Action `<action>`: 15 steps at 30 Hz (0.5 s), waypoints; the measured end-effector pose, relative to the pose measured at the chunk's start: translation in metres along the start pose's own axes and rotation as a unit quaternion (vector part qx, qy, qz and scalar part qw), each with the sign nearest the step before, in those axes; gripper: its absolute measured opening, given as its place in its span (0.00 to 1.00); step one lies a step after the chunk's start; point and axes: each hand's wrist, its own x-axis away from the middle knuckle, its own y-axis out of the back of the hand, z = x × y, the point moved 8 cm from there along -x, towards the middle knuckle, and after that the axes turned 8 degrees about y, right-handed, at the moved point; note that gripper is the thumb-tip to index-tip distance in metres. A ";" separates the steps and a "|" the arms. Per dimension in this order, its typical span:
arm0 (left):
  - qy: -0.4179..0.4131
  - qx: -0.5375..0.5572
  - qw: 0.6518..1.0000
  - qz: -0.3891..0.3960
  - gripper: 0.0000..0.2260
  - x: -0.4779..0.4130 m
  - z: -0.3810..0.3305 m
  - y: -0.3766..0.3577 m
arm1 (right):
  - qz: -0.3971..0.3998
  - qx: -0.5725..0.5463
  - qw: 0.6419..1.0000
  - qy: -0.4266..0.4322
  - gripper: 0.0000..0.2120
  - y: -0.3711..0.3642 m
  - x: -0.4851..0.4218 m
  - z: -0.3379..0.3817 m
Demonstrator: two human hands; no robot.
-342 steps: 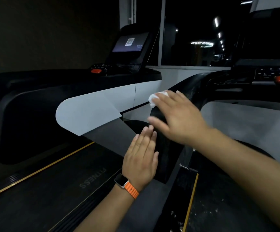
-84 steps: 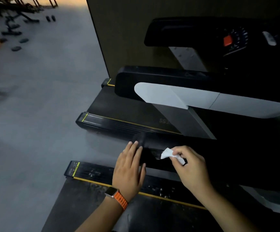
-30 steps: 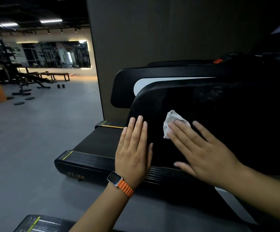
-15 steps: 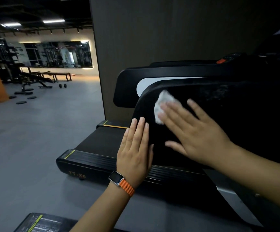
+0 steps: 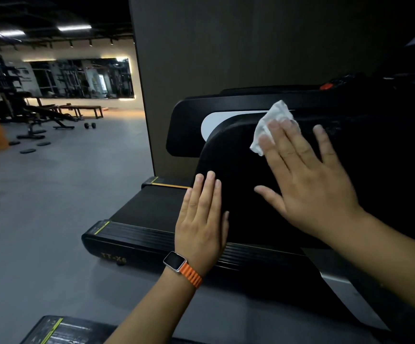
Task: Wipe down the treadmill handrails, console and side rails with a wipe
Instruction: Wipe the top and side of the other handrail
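The crumpled white wipe lies near the top edge of the treadmill's black side panel, pressed there under the straight fingers of the flat right hand, while the left hand, wearing an orange-strapped watch, rests flat, fingers straight, against the panel's rear edge.

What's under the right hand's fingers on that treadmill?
A crumpled white wipe, pressed flat against the treadmill's black side panel by the right hand. Its upper edge sticks out; the rest is covered by the fingers.

Bare forearms; on the left wrist a silver-cased watch, dark square face; ribbed orange strap.
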 end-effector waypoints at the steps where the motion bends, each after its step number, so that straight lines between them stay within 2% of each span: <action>1: -0.001 0.001 1.000 0.000 0.24 0.000 0.000 0.001 | 0.004 -0.003 1.000 0.004 0.44 0.000 0.003 0.003; 5: -0.005 0.001 1.000 0.002 0.25 0.000 0.000 0.002 | 0.048 -0.003 0.989 0.136 0.44 -0.014 0.065 0.047; 7: -0.003 0.001 1.000 0.005 0.25 0.000 0.000 0.003 | 0.053 0.005 0.985 0.164 0.42 -0.016 0.075 0.050; 9: -0.002 0.001 1.000 0.008 0.25 0.000 -0.001 0.005 | 0.035 0.010 0.989 0.143 0.41 -0.011 0.050 0.039; 13: 0.006 -0.001 1.000 0.019 0.26 0.000 -0.001 0.008 | -0.008 -0.010 0.999 0.040 0.42 0.002 -0.029 0.013; 15: 0.005 -0.005 1.000 0.022 0.26 0.002 0.003 0.010 | -0.006 -0.025 0.998 0.054 0.45 -0.001 -0.035 0.023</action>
